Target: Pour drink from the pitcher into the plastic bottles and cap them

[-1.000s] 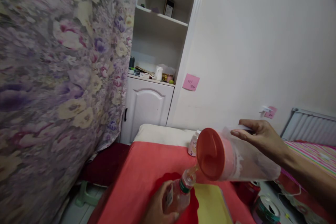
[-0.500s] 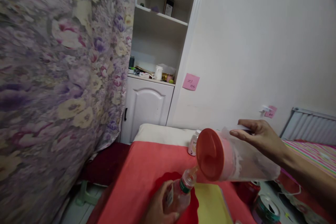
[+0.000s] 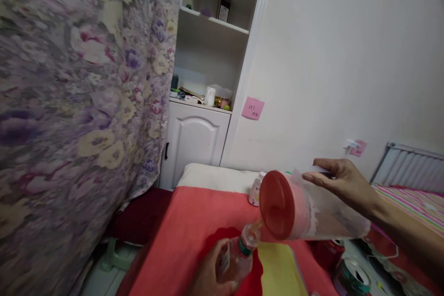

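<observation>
My right hand point(image 3: 338, 178) is closed round the handle of a translucent plastic pitcher point(image 3: 333, 217) with an orange-red lid point(image 3: 277, 204). The pitcher lies tilted almost on its side, lid toward the left. From its spout a thin brownish stream runs into the open neck of a clear plastic bottle point(image 3: 239, 259) with a green band. My left hand point(image 3: 215, 268) wraps round that bottle and tilts it slightly right. Under the bottle is a red scalloped mat point(image 3: 255, 282), and beside it a yellow board or tray point(image 3: 279, 268).
A small white labelled bottle point(image 3: 255, 192) stands behind the pitcher on the red tablecloth point(image 3: 187, 222). Opened cans, one red point(image 3: 329, 252) and one green point(image 3: 352, 275), are at the right. A floral curtain point(image 3: 86, 101) hangs left; a white cabinet point(image 3: 197, 136) stands behind.
Hardly anything differs. Both hands keep the pitcher and bottle in nearly the same positions, and the stream still runs into the bottle neck.
</observation>
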The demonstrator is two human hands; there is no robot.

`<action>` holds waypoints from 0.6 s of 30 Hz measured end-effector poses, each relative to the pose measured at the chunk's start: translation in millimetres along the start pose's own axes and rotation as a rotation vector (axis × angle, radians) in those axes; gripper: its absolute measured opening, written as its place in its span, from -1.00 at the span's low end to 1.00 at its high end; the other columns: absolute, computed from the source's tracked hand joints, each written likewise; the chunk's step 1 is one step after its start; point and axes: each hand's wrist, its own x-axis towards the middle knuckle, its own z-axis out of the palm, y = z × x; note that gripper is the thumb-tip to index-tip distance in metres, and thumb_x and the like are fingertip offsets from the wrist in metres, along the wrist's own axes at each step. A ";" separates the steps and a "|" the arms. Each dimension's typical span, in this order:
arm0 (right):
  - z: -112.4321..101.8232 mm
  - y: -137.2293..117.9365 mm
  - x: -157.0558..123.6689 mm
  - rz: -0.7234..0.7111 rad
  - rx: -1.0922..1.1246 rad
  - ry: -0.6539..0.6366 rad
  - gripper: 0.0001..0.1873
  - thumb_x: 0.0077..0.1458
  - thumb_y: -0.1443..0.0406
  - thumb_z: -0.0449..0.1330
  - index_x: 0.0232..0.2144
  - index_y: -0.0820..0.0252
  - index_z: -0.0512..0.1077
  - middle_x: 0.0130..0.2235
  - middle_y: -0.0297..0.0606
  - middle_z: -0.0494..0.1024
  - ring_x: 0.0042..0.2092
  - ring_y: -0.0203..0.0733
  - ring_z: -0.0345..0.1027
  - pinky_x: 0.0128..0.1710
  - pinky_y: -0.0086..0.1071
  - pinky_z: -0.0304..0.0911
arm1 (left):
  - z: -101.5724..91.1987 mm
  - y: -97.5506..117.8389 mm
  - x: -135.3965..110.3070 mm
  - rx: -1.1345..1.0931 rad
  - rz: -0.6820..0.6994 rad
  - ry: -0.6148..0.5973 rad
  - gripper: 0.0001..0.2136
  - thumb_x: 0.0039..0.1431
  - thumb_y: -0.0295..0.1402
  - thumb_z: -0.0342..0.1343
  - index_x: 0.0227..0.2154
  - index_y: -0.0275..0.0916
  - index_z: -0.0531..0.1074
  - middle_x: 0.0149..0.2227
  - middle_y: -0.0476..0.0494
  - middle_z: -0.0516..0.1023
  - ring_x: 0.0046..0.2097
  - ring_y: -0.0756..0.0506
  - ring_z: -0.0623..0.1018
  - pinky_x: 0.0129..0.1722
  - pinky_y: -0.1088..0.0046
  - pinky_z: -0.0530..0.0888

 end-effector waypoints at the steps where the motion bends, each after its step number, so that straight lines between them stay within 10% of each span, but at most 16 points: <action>1: 0.1 0.1 0.0 0.000 0.000 0.001 -0.40 0.02 -0.18 0.19 -0.63 0.09 0.06 -0.59 -0.50 -0.02 -0.51 -0.35 -0.12 -0.54 -0.38 -0.18 | 0.1 0.2 0.0 -0.001 0.006 0.000 -0.36 -0.21 -0.51 0.23 0.05 -0.17 0.32 0.13 -0.25 0.52 0.19 -0.29 0.46 0.21 0.12 0.32; 18: -2.0 -2.7 0.1 -0.013 -0.029 -0.014 -0.40 0.03 -0.17 0.18 -0.64 0.09 0.05 -0.59 -0.50 -0.02 -0.52 -0.36 -0.12 -0.54 -0.39 -0.20 | 0.0 -2.4 2.0 -0.011 -0.025 0.007 -0.34 -0.25 -0.57 0.18 0.06 -0.18 0.30 0.15 -0.26 0.50 0.22 -0.30 0.43 0.24 0.09 0.28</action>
